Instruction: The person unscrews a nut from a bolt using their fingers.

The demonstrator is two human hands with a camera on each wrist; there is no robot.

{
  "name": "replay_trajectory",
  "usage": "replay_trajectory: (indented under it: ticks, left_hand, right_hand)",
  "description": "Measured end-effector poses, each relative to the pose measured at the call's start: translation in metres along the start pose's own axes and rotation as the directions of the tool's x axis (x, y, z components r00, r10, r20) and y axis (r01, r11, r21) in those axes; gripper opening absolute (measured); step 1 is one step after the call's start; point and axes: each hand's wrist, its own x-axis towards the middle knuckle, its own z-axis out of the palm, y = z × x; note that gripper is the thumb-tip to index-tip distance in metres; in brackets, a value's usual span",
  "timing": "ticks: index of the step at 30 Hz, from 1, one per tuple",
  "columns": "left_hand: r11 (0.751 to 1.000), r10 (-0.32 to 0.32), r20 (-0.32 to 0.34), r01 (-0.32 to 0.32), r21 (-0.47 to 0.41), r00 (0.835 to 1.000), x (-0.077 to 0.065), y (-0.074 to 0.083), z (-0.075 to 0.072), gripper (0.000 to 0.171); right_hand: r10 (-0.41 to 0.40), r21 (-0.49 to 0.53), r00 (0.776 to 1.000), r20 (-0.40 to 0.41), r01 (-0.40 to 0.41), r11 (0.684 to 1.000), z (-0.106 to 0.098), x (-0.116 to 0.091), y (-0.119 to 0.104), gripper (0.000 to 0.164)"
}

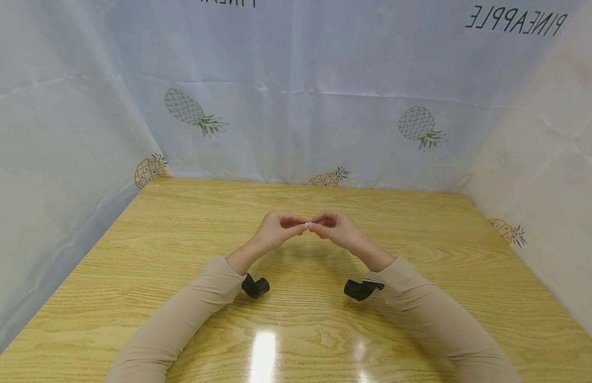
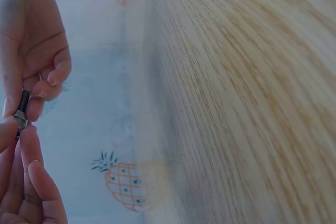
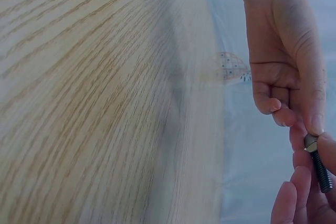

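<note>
Our left hand (image 1: 274,232) and right hand (image 1: 342,231) pinch a bolt (image 3: 320,169) above the surface (image 1: 305,308), toward its far edge; a slackened pinch could drop it.

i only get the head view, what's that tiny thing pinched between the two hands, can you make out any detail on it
Observer: It looks like a bolt; the right wrist view shows screw threads along its dark shaft.
Operator: is it the same width all the way along
Observer: No, the left wrist view shows a silvery part that is wider than the shaft.
Operator: anything else hidden from up here
Observer: Yes, in the left wrist view some fingers of the right hand curl inward beside the pinch.
</note>
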Motion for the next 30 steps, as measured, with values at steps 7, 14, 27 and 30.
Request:
replay_trajectory:
  ticks: [7,14,27,30]
  left_hand:
    - [1.000,-0.024,-0.019,0.024,0.000,1.000,0.0005,-0.0003,0.0011,0.026]
    - [0.999,-0.042,-0.032,0.041,-0.029,0.999,0.0008,0.0011,0.0011,0.026]
    - [0.999,-0.034,-0.024,0.033,-0.021,0.999,0.0017,-0.0004,-0.0004,0.025]
    - [0.999,-0.026,-0.024,0.026,-0.019,0.999,0.0013,-0.0007,-0.0001,0.025]
  right_hand:
    - [-0.015,-0.010,1.000,-0.026,0.015,1.000,0.0008,0.0010,0.0011,0.028]
    - [-0.019,0.038,0.999,-0.045,0.021,0.999,0.0007,0.0003,0.0015,0.029]
    - [0.018,0.010,1.000,0.009,-0.018,1.000,-0.0003,0.0041,0.0017,0.037]
    - [0.021,0.003,1.000,0.001,-0.021,1.000,0.0002,0.0038,0.0012,0.034]
